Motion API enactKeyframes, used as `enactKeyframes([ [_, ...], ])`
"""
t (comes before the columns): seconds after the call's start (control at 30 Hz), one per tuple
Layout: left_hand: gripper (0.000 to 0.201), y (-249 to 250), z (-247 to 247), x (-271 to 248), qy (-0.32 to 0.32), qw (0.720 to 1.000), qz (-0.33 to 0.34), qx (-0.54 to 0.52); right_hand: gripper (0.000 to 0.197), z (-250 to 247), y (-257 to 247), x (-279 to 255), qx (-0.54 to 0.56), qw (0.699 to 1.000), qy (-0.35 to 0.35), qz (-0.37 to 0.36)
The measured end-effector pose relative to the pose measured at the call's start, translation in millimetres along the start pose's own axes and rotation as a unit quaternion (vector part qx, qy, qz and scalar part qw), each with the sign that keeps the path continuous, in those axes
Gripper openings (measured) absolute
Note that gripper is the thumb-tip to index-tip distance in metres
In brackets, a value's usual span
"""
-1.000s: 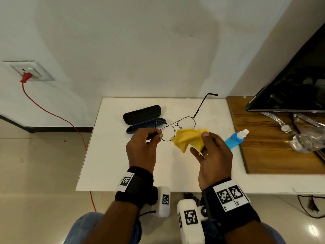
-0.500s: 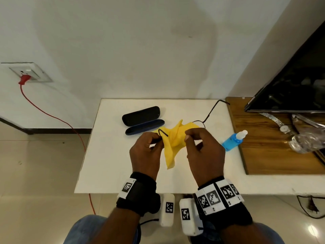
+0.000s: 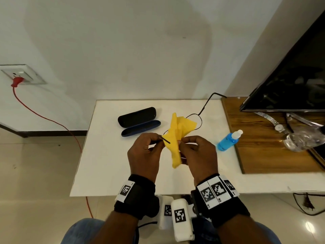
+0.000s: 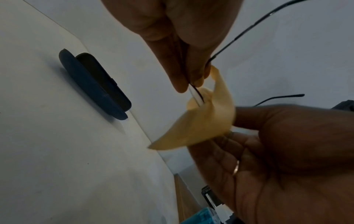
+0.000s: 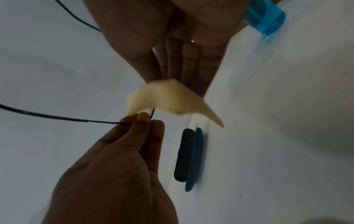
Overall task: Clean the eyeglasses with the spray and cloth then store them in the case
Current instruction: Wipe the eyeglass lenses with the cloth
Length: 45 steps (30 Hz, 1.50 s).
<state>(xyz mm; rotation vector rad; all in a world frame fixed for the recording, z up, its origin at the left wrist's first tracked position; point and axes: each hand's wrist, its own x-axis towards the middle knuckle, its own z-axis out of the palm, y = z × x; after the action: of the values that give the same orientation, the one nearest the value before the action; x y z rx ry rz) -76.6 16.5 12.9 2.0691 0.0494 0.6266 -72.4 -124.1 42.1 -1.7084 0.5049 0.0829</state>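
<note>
Thin black-framed eyeglasses (image 3: 201, 120) are held up over the white table (image 3: 105, 164). My left hand (image 3: 161, 139) pinches the frame at its left end, which the left wrist view (image 4: 249, 28) confirms. My right hand (image 3: 181, 143) pinches a yellow cloth (image 3: 177, 131) folded over one lens, thumb on one side and fingers (image 5: 184, 60) on the other. The cloth hides that lens. The open dark blue case (image 3: 139, 121) lies behind my left hand. A blue spray bottle (image 3: 227, 140) lies on its side to the right.
A wooden top (image 3: 263, 147) adjoins the table on the right, carrying a dark TV screen (image 3: 290, 85), a wristwatch (image 3: 278, 127) and a clear plastic bottle (image 3: 304, 140). A red plug (image 3: 15, 82) and cable run down the left wall to the floor.
The cloth was held beside the bare lenses; now it is wrapped over one lens. My hands have come close together, and the glasses have turned so the far temple points back right.
</note>
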Motion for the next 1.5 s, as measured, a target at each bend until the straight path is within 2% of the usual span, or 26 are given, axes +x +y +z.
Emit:
enactKeyframes([
  [0.07,0.012,-2,-1,-1,0.002,1.0,0.011,0.016,0.011,0,-1,0,0.032,0.998,-0.038,0.03],
  [0.2,0.013,-2,-2,-5,-0.018,1.0,0.014,0.012,0.013,3,3,1,0.078,0.995,-0.045,0.042],
  [0.37,0.008,3,3,-8,-0.045,0.997,0.064,0.015,0.01,5,3,2,0.178,0.979,-0.038,0.096],
  [0.5,0.011,7,5,-10,-0.086,0.991,0.101,0.008,0.012,-1,0,8,0.215,0.972,-0.022,0.087],
  [0.67,0.004,14,6,-8,-0.094,0.986,0.139,0.014,0.01,-4,7,11,0.133,0.99,-0.016,0.052],
  [0.83,0.018,15,9,-12,-0.132,0.979,0.153,0.0,0.017,-12,8,12,0.249,0.963,-0.077,0.074],
  [0.9,0.012,16,11,-14,-0.14,0.977,0.163,0.011,0.021,-11,13,16,0.211,0.974,-0.06,0.052],
  [0.97,0.005,17,12,-16,-0.141,0.975,0.17,0.015,0.036,-10,15,18,0.147,0.988,-0.041,0.034],
  [1.0,0.006,18,12,-16,-0.14,0.976,0.169,0.012,0.038,-10,16,18,0.128,0.991,-0.034,0.029],
  [1.1,0.017,19,13,-13,-0.142,0.976,0.163,0.005,0.02,-14,18,17,0.091,0.995,-0.03,0.019],
  [1.17,0.017,16,14,-12,-0.152,0.974,0.168,0.004,0.005,-16,19,17,0.129,0.989,-0.067,0.035],
  [1.27,0.015,11,12,-13,-0.16,0.971,0.176,0.001,0.021,-19,19,17,0.152,0.982,-0.108,0.037],
  [1.33,0.014,13,12,-14,-0.159,0.971,0.179,-0.008,0.006,-18,17,17,0.13,0.988,-0.078,0.029],
  [1.4,0.01,18,13,-14,-0.165,0.969,0.185,-0.024,0.05,-15,20,17,0.089,0.995,-0.027,0.029],
  [1.43,0.008,19,15,-14,-0.168,0.967,0.188,-0.027,0.057,-13,21,17,0.088,0.996,-0.025,0.019],
  [1.5,0.003,19,18,-13,-0.163,0.969,0.183,-0.022,0.025,-12,18,16,0.12,0.991,-0.045,0.024],
])
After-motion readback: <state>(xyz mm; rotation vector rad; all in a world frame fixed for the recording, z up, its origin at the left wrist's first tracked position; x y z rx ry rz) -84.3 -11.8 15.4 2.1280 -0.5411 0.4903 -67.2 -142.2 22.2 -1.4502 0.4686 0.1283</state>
